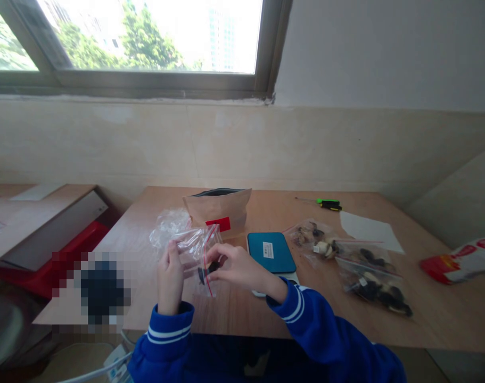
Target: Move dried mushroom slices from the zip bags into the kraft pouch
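Observation:
My left hand [170, 274] is closed on the side of a clear zip bag [192, 239] with a red seal strip, held up over the table. At the bag's mouth, my right hand [232, 263] pinches a dark dried piece [213, 267] that looks like dried mushroom. Part of that piece is hidden by the fingers. Just behind the bag stands a brown paper pouch [234, 207] with a red label, its top open. A flat device with a blue top [272, 252], perhaps a small scale, lies beside my right wrist.
Several zip bags of dark and cream dried pieces [380, 292] lie on the right. Crumpled clear plastic [166, 229] is left of the pouch. Farther back are screwdrivers [329, 205] and white paper [370, 230]. A red-and-white packet [460, 260] sits at the right edge.

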Action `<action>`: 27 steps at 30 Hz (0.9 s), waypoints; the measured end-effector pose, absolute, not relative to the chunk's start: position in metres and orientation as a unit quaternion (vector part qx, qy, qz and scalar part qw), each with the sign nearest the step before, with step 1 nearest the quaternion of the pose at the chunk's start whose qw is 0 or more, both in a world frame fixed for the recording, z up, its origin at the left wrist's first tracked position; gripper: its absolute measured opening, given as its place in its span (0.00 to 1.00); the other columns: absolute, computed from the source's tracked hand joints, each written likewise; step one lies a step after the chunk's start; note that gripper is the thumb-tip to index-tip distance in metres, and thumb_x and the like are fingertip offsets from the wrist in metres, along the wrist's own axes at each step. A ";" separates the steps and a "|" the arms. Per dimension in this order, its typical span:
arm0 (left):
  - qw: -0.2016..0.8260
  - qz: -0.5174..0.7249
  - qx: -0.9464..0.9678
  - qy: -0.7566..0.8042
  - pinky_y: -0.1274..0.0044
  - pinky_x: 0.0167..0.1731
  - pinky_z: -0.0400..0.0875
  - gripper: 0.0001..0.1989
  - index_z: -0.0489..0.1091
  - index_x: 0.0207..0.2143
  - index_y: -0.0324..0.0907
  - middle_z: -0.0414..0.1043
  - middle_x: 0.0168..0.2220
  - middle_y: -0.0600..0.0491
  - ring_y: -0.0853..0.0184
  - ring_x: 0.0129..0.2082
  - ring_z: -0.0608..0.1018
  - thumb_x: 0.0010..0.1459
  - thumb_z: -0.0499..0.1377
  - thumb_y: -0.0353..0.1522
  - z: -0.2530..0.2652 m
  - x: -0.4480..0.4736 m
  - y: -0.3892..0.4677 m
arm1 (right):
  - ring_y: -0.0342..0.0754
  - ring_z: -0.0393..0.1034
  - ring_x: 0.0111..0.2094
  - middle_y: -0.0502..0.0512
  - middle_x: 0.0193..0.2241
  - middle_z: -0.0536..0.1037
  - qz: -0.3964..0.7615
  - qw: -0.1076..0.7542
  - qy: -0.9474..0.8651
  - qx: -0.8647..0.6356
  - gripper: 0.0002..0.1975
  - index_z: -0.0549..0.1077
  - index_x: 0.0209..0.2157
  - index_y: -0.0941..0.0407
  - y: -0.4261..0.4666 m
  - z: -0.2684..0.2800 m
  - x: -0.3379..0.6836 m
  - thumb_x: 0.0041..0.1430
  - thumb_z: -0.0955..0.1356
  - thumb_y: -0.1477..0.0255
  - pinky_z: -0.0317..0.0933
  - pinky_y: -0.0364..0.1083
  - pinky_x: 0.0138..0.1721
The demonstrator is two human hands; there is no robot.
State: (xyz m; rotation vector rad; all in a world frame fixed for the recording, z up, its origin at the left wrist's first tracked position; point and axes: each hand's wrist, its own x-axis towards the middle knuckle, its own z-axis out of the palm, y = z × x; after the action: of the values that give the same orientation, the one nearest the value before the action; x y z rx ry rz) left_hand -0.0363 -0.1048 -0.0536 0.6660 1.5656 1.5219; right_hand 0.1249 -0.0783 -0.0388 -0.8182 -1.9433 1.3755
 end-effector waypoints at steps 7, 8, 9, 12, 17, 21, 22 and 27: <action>0.365 0.628 0.255 0.638 0.76 0.19 0.74 0.22 0.73 0.44 0.40 0.77 0.34 0.46 0.66 0.21 0.78 0.62 0.49 0.46 -0.051 -0.060 -0.103 | 0.44 0.73 0.36 0.49 0.33 0.76 0.571 0.431 -0.641 -0.280 0.20 0.71 0.33 0.56 -0.043 -0.022 0.138 0.40 0.78 0.63 0.67 0.46 0.42; 0.325 0.638 0.259 0.648 0.76 0.18 0.73 0.22 0.73 0.42 0.40 0.77 0.32 0.47 0.66 0.21 0.78 0.63 0.48 0.45 -0.050 -0.069 -0.100 | 0.44 0.73 0.37 0.50 0.33 0.76 0.552 0.454 -0.640 -0.282 0.21 0.70 0.33 0.55 -0.034 -0.015 0.142 0.40 0.78 0.63 0.67 0.45 0.42; 0.280 0.646 0.262 0.660 0.76 0.18 0.73 0.22 0.73 0.41 0.39 0.77 0.31 0.47 0.65 0.21 0.78 0.63 0.47 0.45 -0.050 -0.078 -0.096 | 0.44 0.73 0.37 0.50 0.34 0.76 0.527 0.478 -0.642 -0.287 0.21 0.70 0.34 0.55 -0.023 -0.008 0.146 0.41 0.78 0.63 0.67 0.45 0.43; 0.175 0.617 0.263 0.721 0.73 0.20 0.74 0.24 0.71 0.41 0.39 0.76 0.31 0.46 0.65 0.21 0.78 0.65 0.39 0.41 -0.050 -0.104 -0.071 | 0.44 0.72 0.38 0.50 0.36 0.76 0.431 0.537 -0.664 -0.292 0.18 0.70 0.36 0.55 0.007 0.017 0.153 0.46 0.76 0.64 0.67 0.45 0.43; 0.119 0.515 0.256 0.810 0.51 0.48 0.67 0.19 0.71 0.33 0.37 0.75 0.41 0.35 0.46 0.48 0.76 0.63 0.46 0.39 -0.058 -0.121 -0.019 | 0.45 0.72 0.40 0.51 0.39 0.77 0.271 0.520 -0.746 -0.315 0.11 0.70 0.37 0.55 0.036 0.041 0.145 0.52 0.73 0.70 0.66 0.45 0.42; 0.047 0.471 0.243 0.847 0.43 0.56 0.48 0.21 0.67 0.49 0.31 0.62 0.57 0.27 0.39 0.62 0.60 0.62 0.49 0.38 -0.059 -0.108 -0.015 | 0.47 0.72 0.42 0.52 0.38 0.78 0.198 0.476 -0.806 -0.292 0.07 0.73 0.37 0.55 0.042 0.034 0.139 0.55 0.71 0.74 0.66 0.48 0.45; 0.035 0.465 0.253 0.848 0.44 0.57 0.47 0.22 0.65 0.52 0.30 0.59 0.59 0.28 0.40 0.62 0.59 0.62 0.49 0.37 -0.056 -0.101 -0.022 | 0.48 0.72 0.42 0.52 0.38 0.78 0.190 0.470 -0.814 -0.284 0.07 0.73 0.38 0.55 0.042 0.032 0.139 0.56 0.70 0.74 0.66 0.48 0.46; 0.033 0.466 0.499 0.730 0.55 0.62 0.52 0.25 0.63 0.58 0.38 0.57 0.63 0.38 0.51 0.64 0.60 0.61 0.50 0.41 -0.038 -0.048 -0.111 | 0.48 0.73 0.42 0.53 0.40 0.79 0.183 0.455 -0.829 -0.267 0.08 0.74 0.40 0.54 0.039 0.028 0.145 0.57 0.70 0.75 0.66 0.48 0.45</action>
State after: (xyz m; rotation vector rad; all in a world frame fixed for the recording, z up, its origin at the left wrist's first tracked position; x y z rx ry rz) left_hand -0.0485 -0.1111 -0.0381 1.5344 2.2468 1.4331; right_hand 0.1449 0.0385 0.0275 -0.6593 -2.0450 0.4524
